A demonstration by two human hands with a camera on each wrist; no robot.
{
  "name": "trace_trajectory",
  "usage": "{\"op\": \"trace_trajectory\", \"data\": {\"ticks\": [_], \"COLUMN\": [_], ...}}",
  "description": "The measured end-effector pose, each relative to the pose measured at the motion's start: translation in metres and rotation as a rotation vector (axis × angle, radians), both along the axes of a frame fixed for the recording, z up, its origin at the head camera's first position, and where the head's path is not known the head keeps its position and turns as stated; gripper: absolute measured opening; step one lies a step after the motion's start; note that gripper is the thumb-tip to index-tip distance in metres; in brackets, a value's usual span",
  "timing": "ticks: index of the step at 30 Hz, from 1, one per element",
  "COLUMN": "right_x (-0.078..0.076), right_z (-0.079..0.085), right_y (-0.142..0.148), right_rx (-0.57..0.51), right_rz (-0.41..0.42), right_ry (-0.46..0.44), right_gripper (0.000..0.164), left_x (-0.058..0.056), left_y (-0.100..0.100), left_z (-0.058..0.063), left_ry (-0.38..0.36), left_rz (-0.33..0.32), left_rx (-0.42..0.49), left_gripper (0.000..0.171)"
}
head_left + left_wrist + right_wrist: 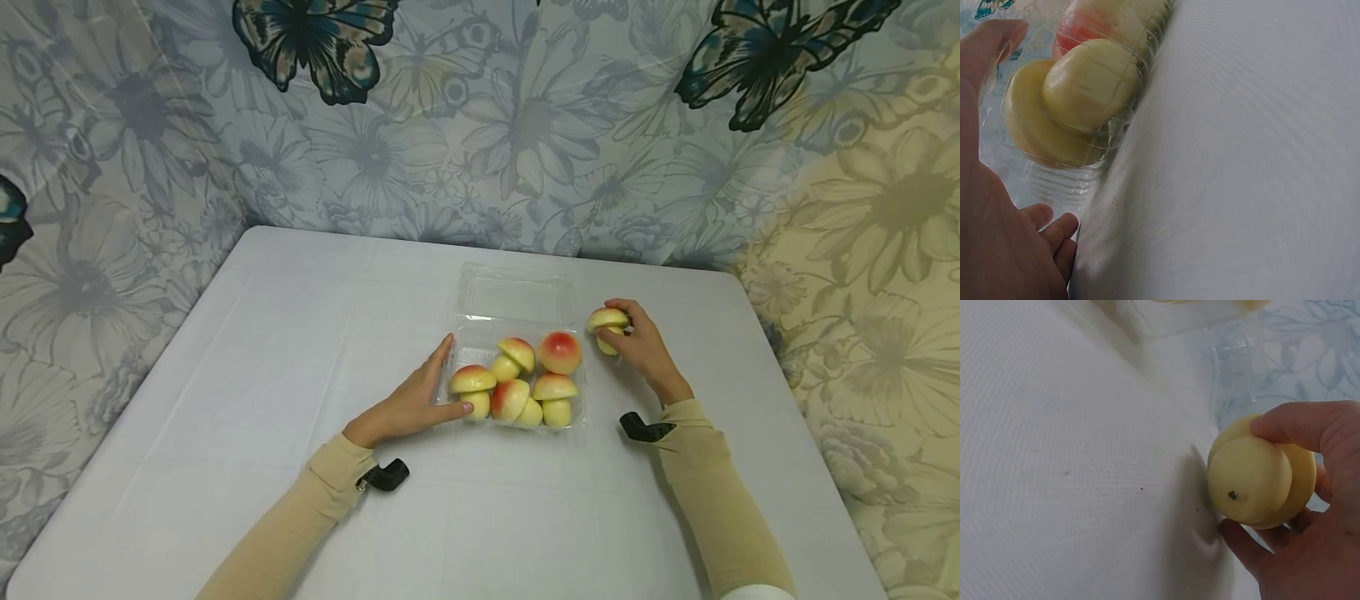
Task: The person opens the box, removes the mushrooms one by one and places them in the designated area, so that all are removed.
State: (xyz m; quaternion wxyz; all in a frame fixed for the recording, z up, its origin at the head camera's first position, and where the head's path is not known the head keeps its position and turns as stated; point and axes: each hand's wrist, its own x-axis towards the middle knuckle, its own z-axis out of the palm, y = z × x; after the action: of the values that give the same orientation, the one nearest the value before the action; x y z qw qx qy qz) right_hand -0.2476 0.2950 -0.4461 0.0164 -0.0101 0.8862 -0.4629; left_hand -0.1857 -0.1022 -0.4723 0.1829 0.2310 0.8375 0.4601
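Observation:
My right hand [637, 342] pinches a toy mushroom [608, 319] with a pale yellow stem and a red-tinged cap, just right of a clear plastic clamshell box [447, 392]. In the right wrist view, the thumb lies on one side of this mushroom [1250, 478] and the fingers on the other, its round stem end facing the camera. My left hand [412, 400] rests against the box's left side, fingers extended along the wall and thumb over the near left corner. Inside the box lie several similar mushrooms [555, 386], some sideways; one red cap [560, 352] faces up.
The box's transparent lid [517, 293] is folded back toward the far edge of the table. A white cloth covers the table [300, 333]. Behind it hangs a floral backdrop [525, 150] with butterfly figures. Black camera mounts [386, 475] are worn on both wrists.

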Motion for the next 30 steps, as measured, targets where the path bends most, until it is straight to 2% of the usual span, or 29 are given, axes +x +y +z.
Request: {"op": "trace_trajectory", "data": {"ticks": [9, 30], "right_x": [0.0018, 0.0011], "right_z": [0.0006, 0.0023], "right_y": [-0.0021, -0.0033], "right_rx": [0.002, 0.01], "right_rz": [0.007, 0.009], "right_ry": [0.024, 0.0], "right_gripper": [0.058, 0.061], "left_x": [-0.0003, -0.0014], "left_y": [0.0003, -0.0005], "left_z": [0.0007, -0.0028], "left_ry": [0.001, 0.005], "left_rz": [0.001, 0.0], "left_rx": [-0.009, 0.003], "left_gripper": [0.113, 0.113]}}
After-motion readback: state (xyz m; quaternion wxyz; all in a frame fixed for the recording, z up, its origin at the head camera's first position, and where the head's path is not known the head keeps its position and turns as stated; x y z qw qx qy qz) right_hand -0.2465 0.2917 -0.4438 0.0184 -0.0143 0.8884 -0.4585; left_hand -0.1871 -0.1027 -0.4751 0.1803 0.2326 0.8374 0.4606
